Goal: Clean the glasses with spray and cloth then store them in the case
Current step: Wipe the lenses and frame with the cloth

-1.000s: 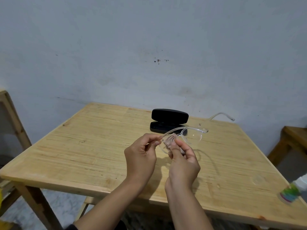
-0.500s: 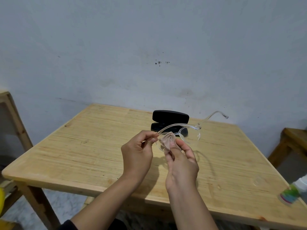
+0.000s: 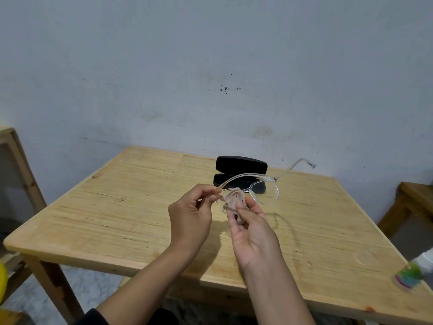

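Clear-framed glasses (image 3: 269,181) hang in the air above the middle of the wooden table (image 3: 131,207), temples unfolded. My left hand (image 3: 191,216) pinches the near temple tip. My right hand (image 3: 251,233) presses a small beige cloth (image 3: 234,201) against the near lens. Behind the glasses a black case (image 3: 241,164) sits open on the table, its lid upright. The spray bottle (image 3: 414,270) lies at the table's right edge, partly cut off by the frame.
A grey wall stands right behind the table. A wooden stool or bench (image 3: 414,198) is to the right, a wooden frame (image 3: 16,160) to the left, and a yellow object (image 3: 2,281) at the lower left edge.
Both hands and the glasses have shifted slightly left and toward me. My right hand's fingers have moved the cloth over the lens.
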Demonstrator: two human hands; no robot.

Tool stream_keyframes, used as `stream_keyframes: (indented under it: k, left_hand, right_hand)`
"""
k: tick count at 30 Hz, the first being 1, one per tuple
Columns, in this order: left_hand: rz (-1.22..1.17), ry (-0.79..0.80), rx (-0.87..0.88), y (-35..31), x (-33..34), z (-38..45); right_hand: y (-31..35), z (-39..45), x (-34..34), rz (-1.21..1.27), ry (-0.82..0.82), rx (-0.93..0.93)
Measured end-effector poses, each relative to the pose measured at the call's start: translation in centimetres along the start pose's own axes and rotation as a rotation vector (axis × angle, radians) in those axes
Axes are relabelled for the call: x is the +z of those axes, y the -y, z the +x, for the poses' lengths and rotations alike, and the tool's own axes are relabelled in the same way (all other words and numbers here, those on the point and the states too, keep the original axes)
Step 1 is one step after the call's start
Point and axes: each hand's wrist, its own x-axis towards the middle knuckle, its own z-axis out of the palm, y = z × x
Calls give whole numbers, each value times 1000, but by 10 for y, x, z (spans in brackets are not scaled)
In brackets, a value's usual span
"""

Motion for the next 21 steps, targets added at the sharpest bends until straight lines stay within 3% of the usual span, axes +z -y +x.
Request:
stream_keyframes:
  k: [4, 12, 21]
  left_hand:
    - [-7, 15, -12, -1, -2, 0]
    - [-20, 31, -27, 0, -2, 1]
    - [-18, 31, -11, -5, 1, 2]
  right_hand:
    - [1, 2, -1, 21, 18, 51]
    - [0, 0, -1, 46, 58, -32]
    - [-2, -5, -5, -155, 46, -189]
